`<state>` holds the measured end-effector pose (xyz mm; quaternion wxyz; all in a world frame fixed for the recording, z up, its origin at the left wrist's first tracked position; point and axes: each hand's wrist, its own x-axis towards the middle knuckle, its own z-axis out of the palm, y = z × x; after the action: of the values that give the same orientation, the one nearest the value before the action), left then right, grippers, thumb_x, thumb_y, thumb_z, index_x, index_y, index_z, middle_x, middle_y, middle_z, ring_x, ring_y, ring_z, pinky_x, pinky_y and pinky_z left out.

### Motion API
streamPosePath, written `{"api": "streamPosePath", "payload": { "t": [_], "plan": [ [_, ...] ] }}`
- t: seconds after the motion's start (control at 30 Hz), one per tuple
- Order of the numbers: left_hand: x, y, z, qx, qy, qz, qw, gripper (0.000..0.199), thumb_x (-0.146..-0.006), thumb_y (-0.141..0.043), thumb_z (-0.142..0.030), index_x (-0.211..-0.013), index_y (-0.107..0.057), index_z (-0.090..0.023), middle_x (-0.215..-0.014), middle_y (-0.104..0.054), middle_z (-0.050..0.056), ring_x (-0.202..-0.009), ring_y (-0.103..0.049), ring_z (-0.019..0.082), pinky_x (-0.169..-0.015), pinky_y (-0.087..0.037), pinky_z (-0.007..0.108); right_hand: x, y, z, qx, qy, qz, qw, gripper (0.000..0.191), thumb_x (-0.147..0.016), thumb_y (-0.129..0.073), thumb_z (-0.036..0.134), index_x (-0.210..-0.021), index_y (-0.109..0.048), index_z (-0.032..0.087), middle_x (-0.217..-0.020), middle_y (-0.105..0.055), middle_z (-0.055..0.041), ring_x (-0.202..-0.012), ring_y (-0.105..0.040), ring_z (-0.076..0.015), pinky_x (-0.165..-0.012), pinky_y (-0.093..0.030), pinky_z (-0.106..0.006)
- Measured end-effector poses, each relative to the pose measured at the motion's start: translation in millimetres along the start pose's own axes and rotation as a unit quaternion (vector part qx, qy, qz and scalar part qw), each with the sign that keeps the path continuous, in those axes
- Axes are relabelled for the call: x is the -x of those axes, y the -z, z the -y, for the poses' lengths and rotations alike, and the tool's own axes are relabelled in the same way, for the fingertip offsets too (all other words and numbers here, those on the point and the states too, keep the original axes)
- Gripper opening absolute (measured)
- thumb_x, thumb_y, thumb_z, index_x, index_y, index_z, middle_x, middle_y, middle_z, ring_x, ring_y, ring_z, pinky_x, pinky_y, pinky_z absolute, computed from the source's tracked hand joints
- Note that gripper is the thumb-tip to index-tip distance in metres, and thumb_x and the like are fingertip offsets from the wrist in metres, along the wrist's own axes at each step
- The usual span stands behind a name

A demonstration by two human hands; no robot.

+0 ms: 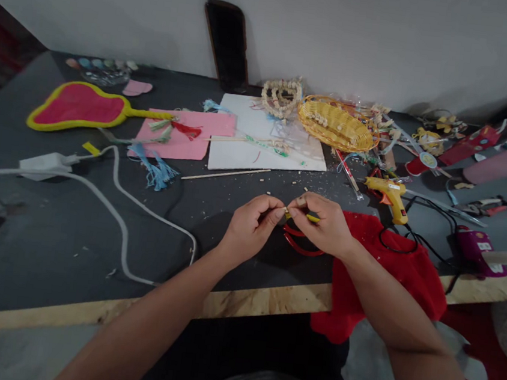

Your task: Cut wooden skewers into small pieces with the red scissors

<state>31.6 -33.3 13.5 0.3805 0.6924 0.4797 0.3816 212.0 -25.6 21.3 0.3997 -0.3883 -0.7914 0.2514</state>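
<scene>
My left hand and my right hand meet above the dark tabletop, thumbs and forefingers pinched together. Between the fingertips is a tiny pale piece, too small to name. Something yellow shows by my right fingers; whether they hold it is unclear. Red curved handles of a tool lie under my right hand, the rest of it hidden. Small cut wooden bits are scattered just beyond the hands, close to a thin wooden stick. A red cloth lies beneath my right forearm.
A yellow glue gun and its black cord lie at right. Behind are a wicker basket, white board and leaning phone. At left are a pink-and-yellow fan, blue tassels and a white cable.
</scene>
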Motion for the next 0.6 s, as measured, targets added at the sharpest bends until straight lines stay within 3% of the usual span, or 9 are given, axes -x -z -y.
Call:
{"api": "streamPosePath", "payload": {
  "t": [0.6],
  "plan": [
    [0.9,-2.8,2.7,-0.005,-0.020,0.003,1.000,0.017,-0.089,-0.051,-0.029,-0.080,-0.062,-0.019,-0.075,-0.062,0.001,-0.069,-0.054,0.013,-0.068,-0.041,0.023,0.8,-3.6,-1.6,0.019,-0.019,0.006,1.000,0.009,-0.084,-0.053,0.019,-0.076,-0.056,0.021,-0.072,-0.062,0.0003,-0.067,-0.057,-0.0118,-0.065,-0.045,-0.024]
  ]
}}
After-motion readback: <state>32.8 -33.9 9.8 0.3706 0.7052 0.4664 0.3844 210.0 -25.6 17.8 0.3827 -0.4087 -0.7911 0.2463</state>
